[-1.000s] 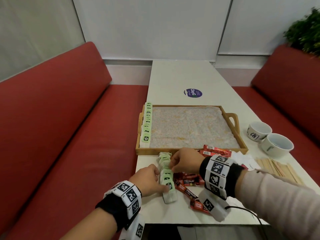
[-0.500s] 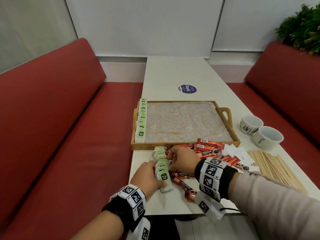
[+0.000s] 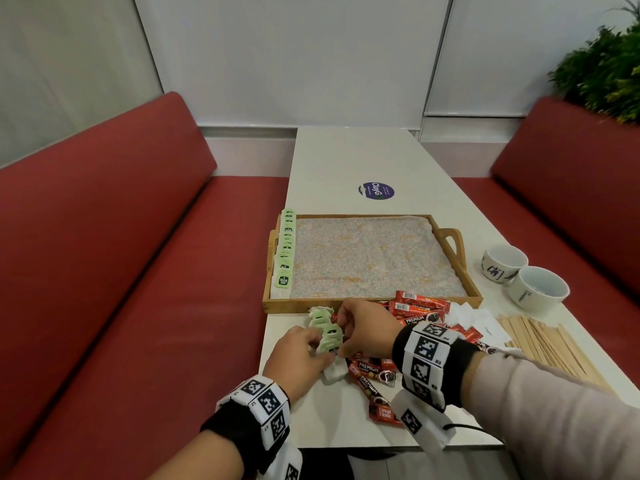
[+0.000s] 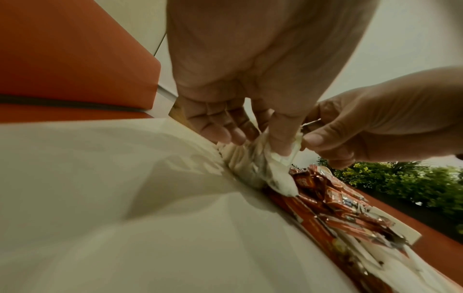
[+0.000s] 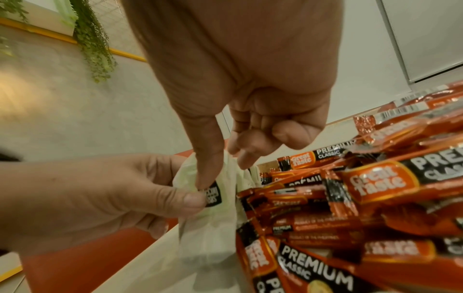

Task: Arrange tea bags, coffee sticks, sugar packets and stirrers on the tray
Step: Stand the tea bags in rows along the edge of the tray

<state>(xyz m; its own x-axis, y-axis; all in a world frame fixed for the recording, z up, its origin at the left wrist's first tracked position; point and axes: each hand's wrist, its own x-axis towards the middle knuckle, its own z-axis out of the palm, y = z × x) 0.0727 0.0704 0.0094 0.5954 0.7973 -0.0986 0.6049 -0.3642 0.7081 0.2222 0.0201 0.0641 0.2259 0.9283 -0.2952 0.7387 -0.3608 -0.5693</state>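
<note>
A wooden tray (image 3: 370, 303) lined with patterned cloth holds a row of green tea bags (image 3: 286, 251) along its left side. In front of it, a bunch of green-and-white tea bags (image 3: 327, 332) lies on the table between my hands. My left hand (image 3: 311, 344) pinches its near end with thumb and fingers (image 4: 281, 146). My right hand (image 3: 346, 327) pinches a tea bag (image 5: 215, 208) from the other side with thumb and forefinger. Red coffee sticks (image 3: 415, 306) lie under and beside my right hand. White sugar packets (image 3: 485, 323) and wooden stirrers (image 3: 547, 344) lie further right.
Two white cups (image 3: 505, 263) (image 3: 538, 289) stand to the right of the tray. Red benches run along both sides of the narrow white table (image 3: 346, 161). A plant (image 3: 602, 71) stands at the back right. The table's left edge runs just beside my left hand.
Both hands have drawn closer together, and the row of loose tea bags is bunched shorter between them. The coffee sticks and the tray have not moved.
</note>
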